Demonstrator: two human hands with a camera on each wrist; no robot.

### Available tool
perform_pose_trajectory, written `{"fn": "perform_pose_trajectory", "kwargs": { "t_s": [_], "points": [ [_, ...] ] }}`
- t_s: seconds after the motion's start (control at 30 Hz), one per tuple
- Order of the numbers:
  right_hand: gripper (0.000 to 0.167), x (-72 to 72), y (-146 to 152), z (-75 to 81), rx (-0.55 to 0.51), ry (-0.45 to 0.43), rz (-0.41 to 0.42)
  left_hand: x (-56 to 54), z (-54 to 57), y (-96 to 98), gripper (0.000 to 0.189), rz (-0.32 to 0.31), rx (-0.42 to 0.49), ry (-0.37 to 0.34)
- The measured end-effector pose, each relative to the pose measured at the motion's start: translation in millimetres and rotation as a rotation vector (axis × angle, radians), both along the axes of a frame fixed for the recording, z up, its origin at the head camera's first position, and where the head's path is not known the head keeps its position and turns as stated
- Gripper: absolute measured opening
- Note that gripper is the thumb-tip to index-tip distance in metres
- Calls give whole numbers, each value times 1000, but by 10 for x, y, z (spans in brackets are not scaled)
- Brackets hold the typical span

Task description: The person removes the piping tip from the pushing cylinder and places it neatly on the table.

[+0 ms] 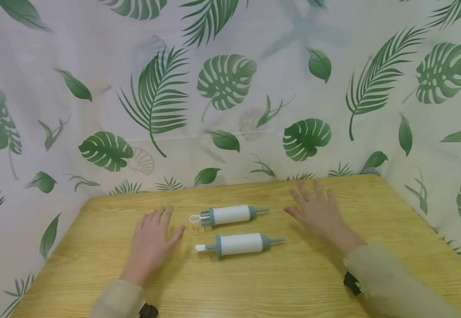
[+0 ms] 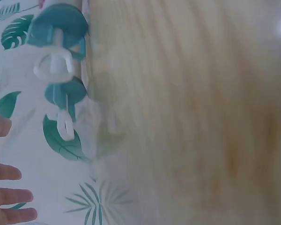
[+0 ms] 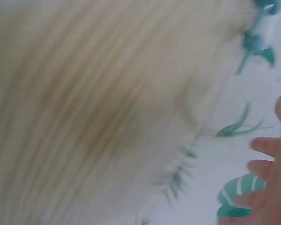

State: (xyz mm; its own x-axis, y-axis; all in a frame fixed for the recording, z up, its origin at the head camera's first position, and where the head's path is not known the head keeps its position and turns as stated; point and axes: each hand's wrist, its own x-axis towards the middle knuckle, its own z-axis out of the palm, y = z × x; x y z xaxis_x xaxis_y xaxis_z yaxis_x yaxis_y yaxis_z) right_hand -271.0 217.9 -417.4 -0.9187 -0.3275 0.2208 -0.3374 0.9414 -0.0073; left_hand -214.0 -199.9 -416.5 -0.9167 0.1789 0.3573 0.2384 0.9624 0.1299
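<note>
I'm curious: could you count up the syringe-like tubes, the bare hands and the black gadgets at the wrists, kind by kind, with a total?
Syringe-like tubes: 2 (far tube, near tube)
Bare hands: 2 (left hand, right hand)
Black wrist gadgets: 2 (left gadget, right gadget)
Total: 6

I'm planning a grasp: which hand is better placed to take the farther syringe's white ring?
Probably the left hand: it is close to the white ring, while the right hand is beyond the tip at the opposite end of the syringe.
</note>
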Motion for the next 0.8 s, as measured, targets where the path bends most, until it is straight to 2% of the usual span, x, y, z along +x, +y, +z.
{"fn": "perform_pose_trajectory", "kwargs": {
  "t_s": [0.1,0.2,0.3,0.4,0.47,0.6,0.7,0.8],
  "points": [
    [71,80,-81,37,-98,-112,34,61,-27,87,64,-16,123,-31],
    [66,158,-153,62,-209,-185,95,120,-67,188,61,-56,263,-63],
    [61,225,-213,61,-363,-273,174,173,-120,298,56,-101,401,-95],
    [57,277,-266,59,-512,-366,241,207,-153,403,51,-147,498,-104],
    [54,302,-299,49,-571,-408,269,221,-168,471,50,-178,540,-104],
    [52,325,-356,10,-589,-438,302,226,-197,587,45,-229,565,-86],
    [53,324,-390,-26,-545,-457,325,227,-212,664,39,-267,580,-63],
    [54,322,-414,-43,-493,-471,345,219,-230,741,34,-296,636,-69]
  ]
}}
